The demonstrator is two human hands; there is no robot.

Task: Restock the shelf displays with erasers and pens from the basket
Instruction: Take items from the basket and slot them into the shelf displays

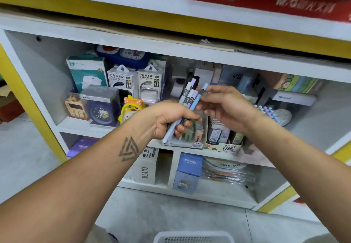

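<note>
Left hand [169, 118] curled round bundle of slim pastel pens [187, 103], smooth plastic barrels fanned upward. Right hand [226, 107] pinching tip of blue pen [199, 96] from same bundle. Behind hands: white shelf [133, 43], boxy cardboard pen displays [220, 138]. Below hands: white perforated plastic basket [193, 237], rim only.

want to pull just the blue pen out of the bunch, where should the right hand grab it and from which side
Pinch the blue pen near its upper capped end, coming from the right. That end fans clear of the other pens, while its lower part sits inside the left hand. The right hand is already there.
</note>
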